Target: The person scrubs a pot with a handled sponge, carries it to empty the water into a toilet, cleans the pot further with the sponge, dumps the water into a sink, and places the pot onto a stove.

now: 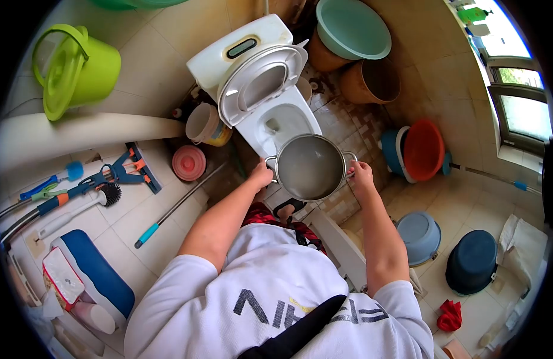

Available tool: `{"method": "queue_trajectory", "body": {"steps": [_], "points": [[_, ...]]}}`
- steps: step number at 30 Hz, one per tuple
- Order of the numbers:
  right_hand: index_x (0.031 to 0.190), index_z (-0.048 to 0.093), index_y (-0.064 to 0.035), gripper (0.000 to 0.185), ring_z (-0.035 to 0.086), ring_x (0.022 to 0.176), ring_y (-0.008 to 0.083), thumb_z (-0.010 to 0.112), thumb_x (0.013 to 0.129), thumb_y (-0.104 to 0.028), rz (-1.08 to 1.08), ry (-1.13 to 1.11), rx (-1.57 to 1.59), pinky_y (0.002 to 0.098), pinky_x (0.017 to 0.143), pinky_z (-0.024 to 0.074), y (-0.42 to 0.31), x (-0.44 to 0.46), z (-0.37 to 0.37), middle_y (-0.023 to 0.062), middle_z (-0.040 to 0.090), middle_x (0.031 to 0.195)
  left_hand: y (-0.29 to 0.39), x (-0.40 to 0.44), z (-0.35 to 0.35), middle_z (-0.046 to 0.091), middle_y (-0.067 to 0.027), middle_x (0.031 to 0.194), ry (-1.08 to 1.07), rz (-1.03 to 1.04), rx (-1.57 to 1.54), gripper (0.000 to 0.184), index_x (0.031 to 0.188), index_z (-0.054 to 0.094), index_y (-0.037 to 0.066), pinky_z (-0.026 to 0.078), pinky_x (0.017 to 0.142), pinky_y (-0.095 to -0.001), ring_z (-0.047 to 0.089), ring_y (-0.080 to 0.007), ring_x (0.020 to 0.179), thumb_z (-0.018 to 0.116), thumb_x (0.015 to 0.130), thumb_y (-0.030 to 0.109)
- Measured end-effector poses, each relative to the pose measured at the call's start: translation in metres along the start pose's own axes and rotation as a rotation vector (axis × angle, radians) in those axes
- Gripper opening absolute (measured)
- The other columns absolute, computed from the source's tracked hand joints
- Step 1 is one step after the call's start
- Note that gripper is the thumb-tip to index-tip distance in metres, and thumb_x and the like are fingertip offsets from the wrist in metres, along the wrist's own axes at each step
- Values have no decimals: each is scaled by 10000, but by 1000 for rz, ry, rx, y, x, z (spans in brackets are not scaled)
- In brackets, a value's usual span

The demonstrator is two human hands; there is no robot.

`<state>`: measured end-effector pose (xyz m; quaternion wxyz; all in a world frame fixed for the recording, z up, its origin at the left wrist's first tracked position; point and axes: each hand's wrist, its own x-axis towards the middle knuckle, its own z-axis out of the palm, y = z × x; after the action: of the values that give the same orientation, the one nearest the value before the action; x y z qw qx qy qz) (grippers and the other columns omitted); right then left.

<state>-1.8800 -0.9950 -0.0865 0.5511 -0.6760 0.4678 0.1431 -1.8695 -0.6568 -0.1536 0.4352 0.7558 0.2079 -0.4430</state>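
A wide metal pot (310, 167) with two loop handles is held up in front of me, just at the front of the toilet. My left hand (261, 175) is closed around its left handle. Around the right handle, my right hand (361, 173) is closed too. Cloudy greyish liquid seems to fill the pot, though its depth cannot be told. Beyond it stands the white toilet (270, 128), with its lid (262, 81) raised and the bowl showing.
A white bucket (204, 124) and a pink lid (189, 163) sit left of the toilet. Brown tubs (372, 82) and a green basin (353, 27) stand behind right. A red basin (430, 149) leans at the right wall. Brushes and a squeegee (146, 167) hang left.
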Motion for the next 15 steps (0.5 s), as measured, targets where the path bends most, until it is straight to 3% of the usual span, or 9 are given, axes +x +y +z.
{"method": "queue_trajectory", "body": {"steps": [1, 4, 5, 15], "points": [[1031, 551, -29, 270, 578, 666, 116, 628, 877, -237, -2, -15, -14, 256, 578, 456, -2, 2, -2, 1, 552, 758, -14, 14, 10, 475, -301, 1322, 86, 70, 63, 745, 1474, 175, -24, 454, 930, -389, 548, -362, 1149, 446, 781, 27], [1040, 553, -26, 264, 579, 679, 119, 610, 884, -231, 7, -28, -68, 268, 605, 469, -5, 4, -8, 0, 550, 761, -43, 50, 29, 598, -269, 1112, 91, 111, 32, 625, 1424, 275, -48, 529, 724, -392, 657, -313, 856, 433, 823, 19], [1041, 555, -27, 262, 580, 684, 119, 608, 885, -231, 8, -28, -71, 269, 608, 470, -2, 8, -10, 0, 551, 762, -53, 61, 35, 630, -218, 954, 133, 195, 67, 479, 1346, 356, -69, 528, 585, -372, 651, -248, 666, 397, 876, 9], [1073, 563, -16, 260, 588, 681, 127, 583, 886, -196, 58, -23, -44, 276, 621, 486, -16, -4, -24, 11, 557, 757, -43, 56, 47, 634, -186, 918, 167, 214, 71, 418, 1323, 443, -15, 529, 566, -360, 654, -237, 670, 386, 911, 21]]}}
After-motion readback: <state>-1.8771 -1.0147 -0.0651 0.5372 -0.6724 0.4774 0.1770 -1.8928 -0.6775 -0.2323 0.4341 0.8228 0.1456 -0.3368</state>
